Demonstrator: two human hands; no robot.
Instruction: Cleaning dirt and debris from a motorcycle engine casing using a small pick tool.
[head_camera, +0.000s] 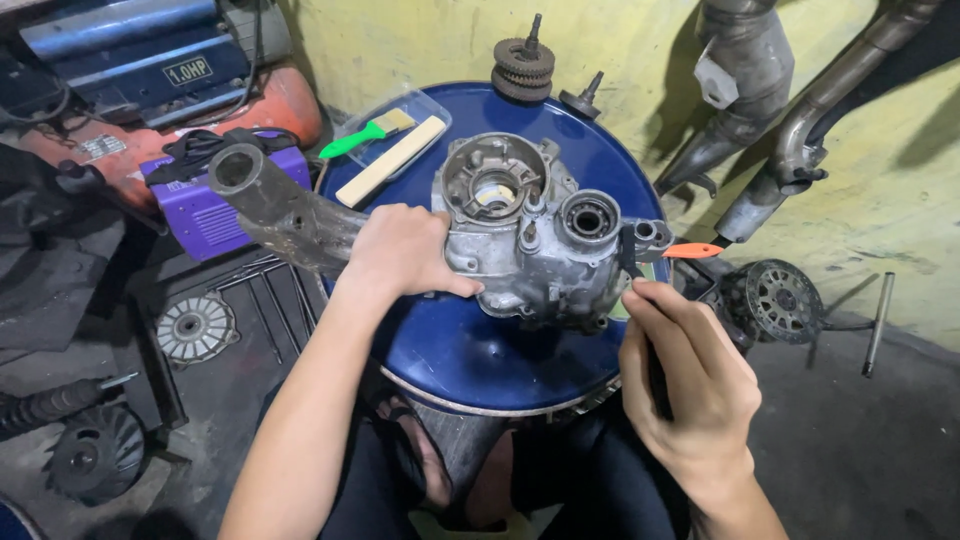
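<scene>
A grey metal engine case (530, 230) with round bearing holes lies on top of a blue drum (470, 350). My left hand (400, 252) rests on the case's left side, gripping it where a rusty tube (270, 205) sticks out toward the left. My right hand (690, 375) is closed around a thin dark tool (640, 300) whose tip touches the case's right edge, near a small lug.
A clear tray with a green-handled brush (365, 135) and a wooden stick (390, 160) sits on the drum's far left. Gears (522, 62) stand at its far rim. An orange-handled tool (695, 250), exhaust pipes (800, 130), a purple welder (205, 195) and a compressor (150, 60) surround it.
</scene>
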